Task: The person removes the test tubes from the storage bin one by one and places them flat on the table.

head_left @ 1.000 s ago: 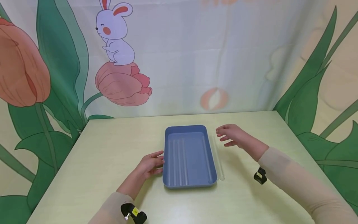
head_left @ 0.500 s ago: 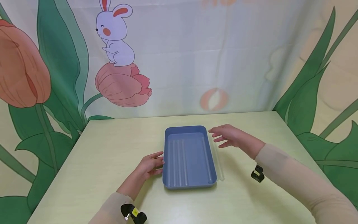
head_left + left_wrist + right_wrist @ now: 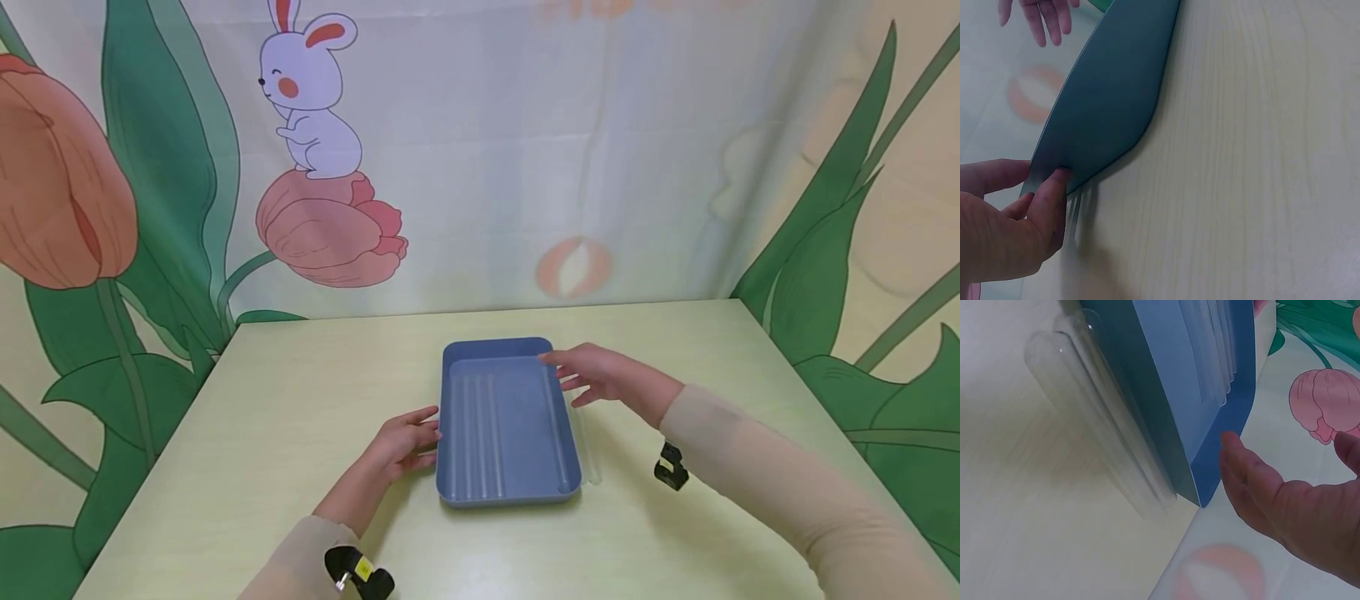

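Note:
A blue tray point(image 3: 517, 497) lies on the table with several clear tubes point(image 3: 480, 433) lengthwise inside, most at its left side and one along its right wall. Outside the right wall, clear tubes point(image 3: 1104, 425) lie on the table; the right wrist view shows two side by side. My left hand point(image 3: 402, 443) touches the tray's left wall with its fingertips, as the left wrist view shows at the hand point(image 3: 1016, 219). My right hand point(image 3: 600, 375), fingers spread and holding nothing, is at the tray's far right corner; whether it touches the rim I cannot tell.
The pale wooden table point(image 3: 315, 375) extends around the tray. Behind it hangs a printed cloth point(image 3: 480, 167) with a rabbit and tulips. Black wrist cameras hang at both sleeves.
My right hand has moved left and slightly nearer, from beside the outside tubes to the tray's far right corner. My left hand and the tray stay where they were.

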Tool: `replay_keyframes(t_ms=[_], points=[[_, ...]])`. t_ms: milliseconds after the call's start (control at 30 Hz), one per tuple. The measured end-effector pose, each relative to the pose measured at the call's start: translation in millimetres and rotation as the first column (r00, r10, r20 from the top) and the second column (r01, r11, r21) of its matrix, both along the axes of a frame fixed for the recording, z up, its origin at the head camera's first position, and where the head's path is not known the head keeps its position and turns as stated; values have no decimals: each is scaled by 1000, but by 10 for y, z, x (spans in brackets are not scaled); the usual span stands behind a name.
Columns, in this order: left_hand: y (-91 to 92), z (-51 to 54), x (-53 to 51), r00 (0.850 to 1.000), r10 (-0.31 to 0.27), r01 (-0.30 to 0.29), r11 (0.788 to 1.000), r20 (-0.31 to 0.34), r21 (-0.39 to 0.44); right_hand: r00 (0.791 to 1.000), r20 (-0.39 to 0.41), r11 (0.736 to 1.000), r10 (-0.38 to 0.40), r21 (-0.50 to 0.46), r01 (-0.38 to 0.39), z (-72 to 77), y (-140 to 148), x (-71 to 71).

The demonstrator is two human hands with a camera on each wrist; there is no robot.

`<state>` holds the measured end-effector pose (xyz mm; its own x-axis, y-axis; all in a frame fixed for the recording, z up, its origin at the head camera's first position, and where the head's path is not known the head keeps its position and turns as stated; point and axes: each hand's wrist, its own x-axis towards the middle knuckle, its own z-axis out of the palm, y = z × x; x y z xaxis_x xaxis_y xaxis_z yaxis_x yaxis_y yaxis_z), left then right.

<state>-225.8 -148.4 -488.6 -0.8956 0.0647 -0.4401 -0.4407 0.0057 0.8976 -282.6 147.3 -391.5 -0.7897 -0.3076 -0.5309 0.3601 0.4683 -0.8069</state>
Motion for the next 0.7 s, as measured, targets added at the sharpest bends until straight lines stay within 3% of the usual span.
replay_keyframes(t_ms=[267,467,700], points=[[0,25,14,1000,2,-2,1000,4,1,999,48,1000,10,0,-10,-111,-109,-24],[-37,5,19,1000,-8,9,999,-19,43,996,80,999,-41,-8,41,-181,-213,-46],[-14,18,11,1000,-6,6,1000,-3,16,990,113,996,-87,-5,88,-190,-308,-42]])
